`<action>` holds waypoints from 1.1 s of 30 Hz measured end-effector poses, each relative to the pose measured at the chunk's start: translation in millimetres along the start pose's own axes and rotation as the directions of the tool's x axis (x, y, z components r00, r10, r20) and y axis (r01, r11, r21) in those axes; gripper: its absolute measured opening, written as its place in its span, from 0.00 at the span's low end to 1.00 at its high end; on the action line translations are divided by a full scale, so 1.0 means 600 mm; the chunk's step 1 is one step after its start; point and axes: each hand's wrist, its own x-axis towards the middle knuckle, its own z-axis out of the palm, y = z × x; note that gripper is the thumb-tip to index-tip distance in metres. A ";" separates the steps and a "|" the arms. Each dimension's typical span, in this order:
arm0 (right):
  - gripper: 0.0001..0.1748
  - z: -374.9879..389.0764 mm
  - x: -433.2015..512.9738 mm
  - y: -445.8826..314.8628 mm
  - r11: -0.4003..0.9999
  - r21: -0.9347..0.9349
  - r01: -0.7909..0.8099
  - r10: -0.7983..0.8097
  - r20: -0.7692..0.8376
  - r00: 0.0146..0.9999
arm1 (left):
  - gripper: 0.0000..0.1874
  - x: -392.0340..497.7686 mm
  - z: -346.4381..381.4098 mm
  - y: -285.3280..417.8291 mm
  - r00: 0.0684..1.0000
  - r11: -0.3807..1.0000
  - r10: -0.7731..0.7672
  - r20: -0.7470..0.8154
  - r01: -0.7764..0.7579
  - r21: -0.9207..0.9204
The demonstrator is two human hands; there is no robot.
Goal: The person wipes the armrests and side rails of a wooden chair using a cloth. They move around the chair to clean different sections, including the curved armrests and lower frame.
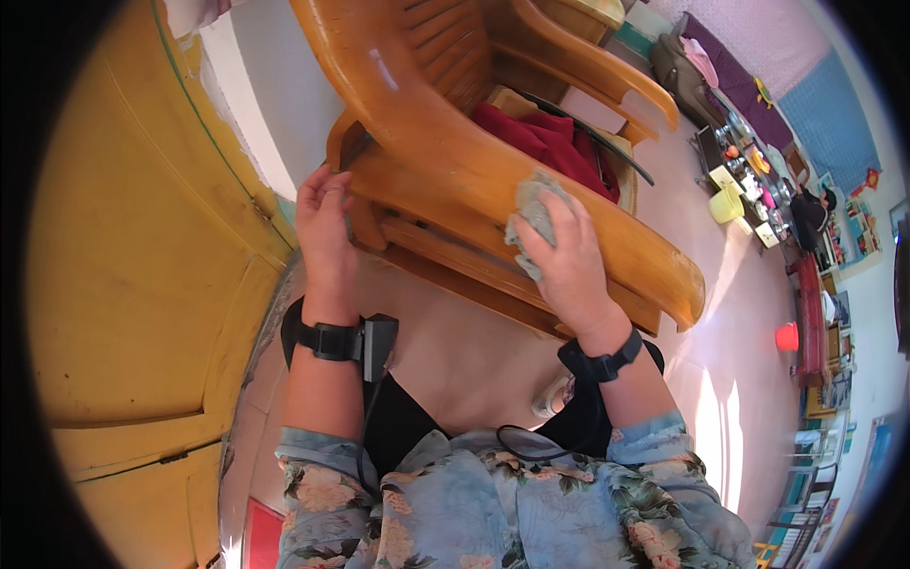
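A crumpled grey cloth is gripped in my right hand, which presses it against the curved armrest of a varnished wooden chair. My left hand holds nothing that I can see; its fingers are loosely bent beside the chair's lower side, near the wall. Whether those fingertips touch the wood I cannot tell. On the seat lies a dark red cloth, with a long thin dark strip across it. Black straps with devices circle both my wrists.
A yellow wooden door stands close on my left. Across the pink floor are a cluttered low table, a yellow-green bucket, a red bucket and a dark red bench. A person in dark clothes is beyond the table.
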 end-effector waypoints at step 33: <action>0.17 0.083 0.194 -0.077 0.973 0.201 0.113 -0.077 -0.178 0.981 | 0.19 0.011 0.022 -0.006 1.000 1.000 -0.023 -0.018 0.023 -0.007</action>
